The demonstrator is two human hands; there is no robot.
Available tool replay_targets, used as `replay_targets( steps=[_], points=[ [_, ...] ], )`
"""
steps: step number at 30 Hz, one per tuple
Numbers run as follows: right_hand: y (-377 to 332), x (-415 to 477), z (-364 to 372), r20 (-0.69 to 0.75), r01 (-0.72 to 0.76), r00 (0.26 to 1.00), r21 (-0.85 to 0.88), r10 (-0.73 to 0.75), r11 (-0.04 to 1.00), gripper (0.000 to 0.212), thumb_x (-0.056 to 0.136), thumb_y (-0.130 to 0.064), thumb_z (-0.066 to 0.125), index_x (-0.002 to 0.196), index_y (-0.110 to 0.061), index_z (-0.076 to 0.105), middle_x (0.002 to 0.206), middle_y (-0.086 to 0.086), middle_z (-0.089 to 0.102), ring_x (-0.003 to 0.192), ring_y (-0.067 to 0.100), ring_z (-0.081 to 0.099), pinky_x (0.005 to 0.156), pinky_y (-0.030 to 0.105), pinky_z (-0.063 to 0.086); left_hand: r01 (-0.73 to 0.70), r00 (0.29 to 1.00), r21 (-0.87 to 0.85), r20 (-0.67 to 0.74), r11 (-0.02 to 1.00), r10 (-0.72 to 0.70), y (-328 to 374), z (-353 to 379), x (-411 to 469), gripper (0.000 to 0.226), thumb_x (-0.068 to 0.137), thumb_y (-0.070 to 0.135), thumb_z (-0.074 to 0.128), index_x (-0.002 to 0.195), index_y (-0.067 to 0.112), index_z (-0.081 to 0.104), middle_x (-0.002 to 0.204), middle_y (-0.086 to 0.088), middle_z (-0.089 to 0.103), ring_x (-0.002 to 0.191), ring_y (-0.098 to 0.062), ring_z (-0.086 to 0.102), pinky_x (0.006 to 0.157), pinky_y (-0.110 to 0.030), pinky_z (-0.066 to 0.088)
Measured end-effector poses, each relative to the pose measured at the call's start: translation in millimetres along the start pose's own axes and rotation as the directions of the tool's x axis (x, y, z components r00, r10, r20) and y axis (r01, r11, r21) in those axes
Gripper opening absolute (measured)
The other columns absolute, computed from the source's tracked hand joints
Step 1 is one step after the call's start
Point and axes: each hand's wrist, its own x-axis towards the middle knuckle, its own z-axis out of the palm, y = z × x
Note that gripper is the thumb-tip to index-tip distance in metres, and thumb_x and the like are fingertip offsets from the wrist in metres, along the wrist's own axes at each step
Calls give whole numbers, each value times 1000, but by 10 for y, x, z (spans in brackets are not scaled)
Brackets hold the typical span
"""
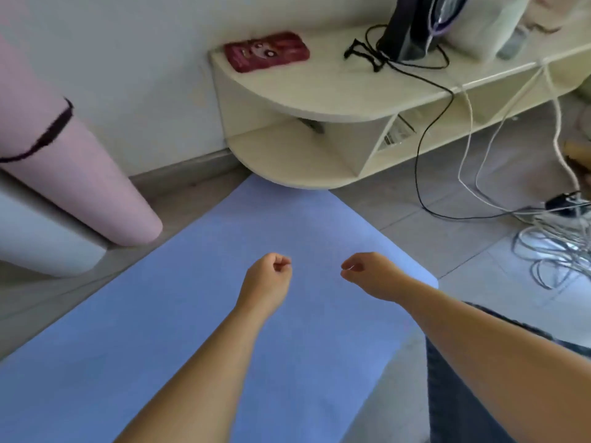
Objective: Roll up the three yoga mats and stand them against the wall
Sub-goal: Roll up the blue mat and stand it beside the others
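Observation:
A blue yoga mat (198,314) lies flat and unrolled on the tiled floor, its far end reaching under a cream shelf. A pink mat (73,174), rolled and bound with a black strap, stands leaning at the left beside the wall. My left hand (267,276) hovers over the middle of the blue mat with its fingers curled into a fist, holding nothing. My right hand (367,273) is a short way to its right, also curled and empty, above the mat's right part. I see only these two mats.
A cream corner shelf (307,100) stands against the wall with a red case (267,52), a dark bag (412,24) and cords on it. Tangled white and black cables (553,238) lie on the floor at right. A white object (38,238) sits at left.

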Motion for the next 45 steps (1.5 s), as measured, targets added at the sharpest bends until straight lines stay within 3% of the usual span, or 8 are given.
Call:
replay_targets(
  steps=[4, 9, 15, 18, 25, 29, 38, 45],
  points=[
    [974, 305, -19, -7, -100, 995, -58, 100, 993, 36, 95, -34, 54, 127, -20, 56, 120, -1, 60, 99, 16, 55, 56, 10, 32, 45, 997, 60, 60, 997, -48, -194, 863, 220, 22, 94, 17, 51, 113, 15, 61, 114, -1, 62, 96, -13, 55, 70, -17, 37],
    [1813, 786, -29, -67, -142, 988, -86, 137, 986, 45, 94, -37, 55, 136, -20, 47, 134, 2, 53, 120, 20, 51, 91, 26, 38, 115, 988, 177, 83, 977, -132, -417, 1573, 460, 40, 96, 20, 49, 135, 14, 49, 142, -3, 48, 127, -21, 46, 96, -25, 36],
    [2266, 1248, 109, -51, -144, 989, -51, 141, 988, 71, 89, -37, 62, 147, -17, 28, 148, 9, 31, 130, 29, 37, 82, 31, 41, 216, 944, 298, 179, 930, -277, -572, 2132, 662, 67, 96, 27, 49, 152, 21, 13, 159, -3, 16, 141, -24, 27, 108, -31, 28],
    [2339, 1435, 144, -33, -162, 986, -45, 161, 986, 87, 84, -43, 67, 150, -17, 18, 153, 7, 20, 140, 31, 20, 106, 44, 31, 321, 907, 327, 163, 889, -387, -535, 2284, 795, 83, 88, 40, 56, 152, 29, 4, 160, -5, 7, 142, -31, 23, 113, -42, 26],
    [2392, 1716, 160, -22, -159, 987, -95, 157, 983, 114, 67, -70, 67, 149, -12, 14, 154, 3, 23, 142, 24, 23, 114, 49, 20, 430, 841, 278, 222, 859, -493, -407, 2291, 1009, 95, 79, 57, 61, 149, 42, -1, 158, 1, 17, 140, -26, 29, 108, -45, 33],
    [2399, 1736, 86, -5, -121, 992, -162, 122, 979, 98, 65, -66, 72, 136, -11, 32, 136, 3, 45, 126, 25, 42, 106, 45, 31, 452, 834, 207, 247, 868, -493, -330, 2272, 1071, 95, 79, 59, 62, 149, 42, -1, 158, 6, 15, 143, -24, 23, 112, -50, 27],
    [2287, 1693, 136, 35, -116, 992, -64, 118, 991, 93, 65, -59, 77, 133, -8, 39, 132, 8, 43, 117, 25, 48, 84, 33, 42, 403, 877, 134, 229, 905, -424, -328, 2221, 920, 88, 83, 55, 61, 150, 39, 7, 157, 9, 19, 141, -21, 29, 110, -48, 31],
    [1764, 1253, 246, 500, -87, 859, 346, -105, 934, 74, 65, -63, 73, 127, -29, 54, 120, -10, 62, 111, 17, 60, 98, 38, 42, 500, 847, -166, 298, 850, -440, -180, 2000, 622, 95, 61, 81, 58, 143, 51, 21, 142, 19, 40, 129, -22, 42, 91, -57, 46]
  ],
)
